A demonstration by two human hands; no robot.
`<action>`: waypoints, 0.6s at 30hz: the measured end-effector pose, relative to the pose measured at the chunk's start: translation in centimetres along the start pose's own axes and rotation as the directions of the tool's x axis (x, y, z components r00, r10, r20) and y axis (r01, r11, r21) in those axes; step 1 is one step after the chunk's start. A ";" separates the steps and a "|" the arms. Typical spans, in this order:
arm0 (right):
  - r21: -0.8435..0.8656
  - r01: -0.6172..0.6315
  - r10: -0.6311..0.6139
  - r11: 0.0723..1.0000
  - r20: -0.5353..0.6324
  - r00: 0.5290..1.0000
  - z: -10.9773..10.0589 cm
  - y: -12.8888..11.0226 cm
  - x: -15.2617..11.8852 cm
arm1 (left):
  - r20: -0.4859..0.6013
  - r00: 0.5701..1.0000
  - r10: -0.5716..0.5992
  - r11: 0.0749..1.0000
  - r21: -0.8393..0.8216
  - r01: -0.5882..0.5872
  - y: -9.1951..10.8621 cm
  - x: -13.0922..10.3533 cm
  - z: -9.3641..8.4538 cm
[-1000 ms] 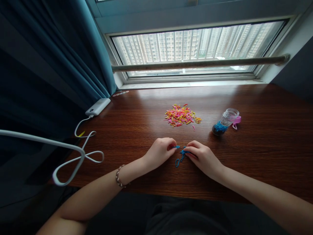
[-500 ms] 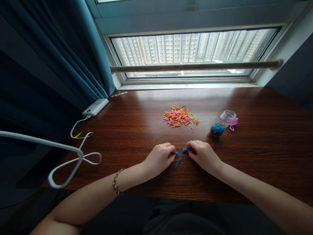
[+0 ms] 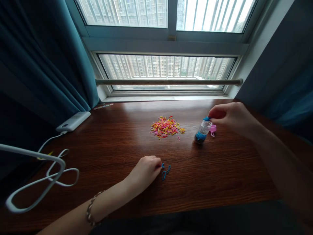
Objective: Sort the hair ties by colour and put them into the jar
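My right hand (image 3: 233, 114) is closed in a pinch on a small bunch of blue rubber bands (image 3: 206, 118), held right at the mouth of a clear jar (image 3: 205, 125). Inside the jar, more blue bands lie over a dark layer at the bottom. My left hand (image 3: 146, 170) rests on the table with its fingers closed; the end of a blue rubber band (image 3: 162, 165) pokes out from them. Two loose blue bands (image 3: 163, 176) lie just beside those fingertips. A heap of pink, yellow and red rubber bands (image 3: 166, 127) sits beyond my left hand.
Behind the jar lies a pink lid (image 3: 213, 128) with a loop. On the left, a white power bank (image 3: 73, 121) has a white cable (image 3: 58, 161) coiled near the table's edge. The window (image 3: 166, 67) with a horizontal rail stands behind the brown wooden table (image 3: 127, 130).
My right hand has moved from beside my left hand up and right to the jar's mouth, carrying blue rubber bands. My left hand stays by the loose bands. The view has tilted up and turned right.
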State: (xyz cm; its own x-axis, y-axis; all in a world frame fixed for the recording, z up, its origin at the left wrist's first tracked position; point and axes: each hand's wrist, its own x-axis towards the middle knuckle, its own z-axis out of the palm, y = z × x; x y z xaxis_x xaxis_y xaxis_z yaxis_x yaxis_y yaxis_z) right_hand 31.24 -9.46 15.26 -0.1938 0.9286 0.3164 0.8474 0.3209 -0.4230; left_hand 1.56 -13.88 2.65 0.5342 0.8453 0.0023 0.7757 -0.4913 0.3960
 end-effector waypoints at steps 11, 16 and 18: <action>-0.258 0.104 -0.039 0.961 0.244 0.969 0.3 0.5 2.9 | -0.095 0.986 -0.136 0.989 0.048 0.141 1.9 -2.8 1.7; -0.242 0.097 -0.031 0.965 0.264 0.964 0.4 0.8 2.6 | -0.248 0.959 -0.138 0.988 0.035 0.151 3.4 -3.4 3.8; -0.246 0.083 -0.018 0.966 0.258 0.966 0.4 0.9 2.5 | -0.301 0.943 -0.142 0.986 0.041 0.162 4.0 -3.3 4.6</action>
State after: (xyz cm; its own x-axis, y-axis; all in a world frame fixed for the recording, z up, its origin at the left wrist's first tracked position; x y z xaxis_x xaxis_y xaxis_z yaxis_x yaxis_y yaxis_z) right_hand 31.31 -6.81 15.29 -0.3298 0.9394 0.0939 0.9237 0.3417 -0.1734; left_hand 4.41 -19.62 -0.01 0.2925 0.9301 0.2219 0.8650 -0.3563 0.3532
